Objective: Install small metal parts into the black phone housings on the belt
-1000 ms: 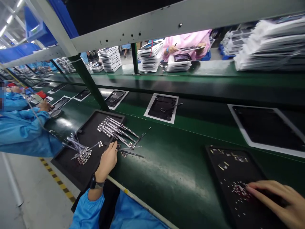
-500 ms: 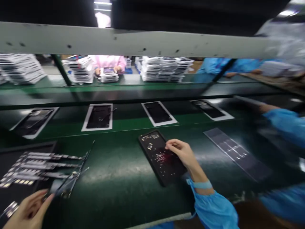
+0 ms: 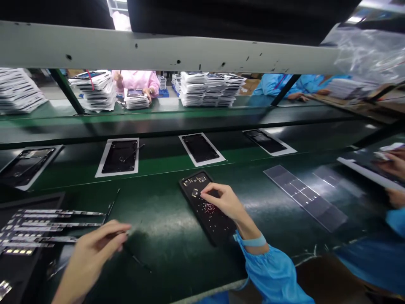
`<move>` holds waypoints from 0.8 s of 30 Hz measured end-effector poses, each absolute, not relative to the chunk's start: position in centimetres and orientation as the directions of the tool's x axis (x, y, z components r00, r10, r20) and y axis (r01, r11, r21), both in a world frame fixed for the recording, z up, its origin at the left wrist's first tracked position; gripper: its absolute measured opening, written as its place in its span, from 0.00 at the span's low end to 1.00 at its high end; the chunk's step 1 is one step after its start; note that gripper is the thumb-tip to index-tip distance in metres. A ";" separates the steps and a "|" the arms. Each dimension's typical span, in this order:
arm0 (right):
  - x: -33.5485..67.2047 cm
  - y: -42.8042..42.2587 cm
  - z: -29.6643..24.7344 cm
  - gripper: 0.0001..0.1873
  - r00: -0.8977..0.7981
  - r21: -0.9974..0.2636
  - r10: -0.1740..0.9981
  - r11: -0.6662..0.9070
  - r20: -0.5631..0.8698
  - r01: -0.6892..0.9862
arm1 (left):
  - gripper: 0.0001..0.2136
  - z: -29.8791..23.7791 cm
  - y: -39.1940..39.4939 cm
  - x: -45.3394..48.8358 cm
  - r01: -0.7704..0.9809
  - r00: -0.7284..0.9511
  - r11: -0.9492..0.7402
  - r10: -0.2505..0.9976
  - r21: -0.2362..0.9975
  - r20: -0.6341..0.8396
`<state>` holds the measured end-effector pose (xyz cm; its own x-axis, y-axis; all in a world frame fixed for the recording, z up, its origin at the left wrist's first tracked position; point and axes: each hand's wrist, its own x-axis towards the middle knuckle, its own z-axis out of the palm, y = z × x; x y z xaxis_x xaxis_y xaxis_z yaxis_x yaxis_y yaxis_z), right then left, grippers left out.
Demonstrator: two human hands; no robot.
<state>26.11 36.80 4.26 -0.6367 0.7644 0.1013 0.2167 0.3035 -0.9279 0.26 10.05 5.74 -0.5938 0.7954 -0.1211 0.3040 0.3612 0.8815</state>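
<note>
My left hand pinches one end of a thin black cable, which hangs out to the right over the green bench. Beside that hand lie several silvery flex strips on a dark tray. My right hand is over a black phone-shaped tray, thumb and finger pressed together near a small metallic part. Whatever those fingertips hold is too small to make out. Tiny white and reddish pieces are scattered in this tray, with small gold-and-dark parts at its top end.
Dark device housings on white sheets line the bench behind the tray. A clear plastic strip sheet lies to the right. At the far right a co-worker's hands hold a white-edged panel. Paper-like stacks stand beyond.
My left hand has moved right and up from the strips, carrying the thin black cable. My right hand has shifted up the tray, nearer the metallic part. The co-worker's panel has come closer.
</note>
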 end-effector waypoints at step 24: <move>21.9 29.5 0.8 0.09 -0.790 -0.529 0.459 0.823 0.407 0.206 | 0.12 -0.2 19.8 6.9 -0.195 -0.365 0.246 0.880 0.949 -0.303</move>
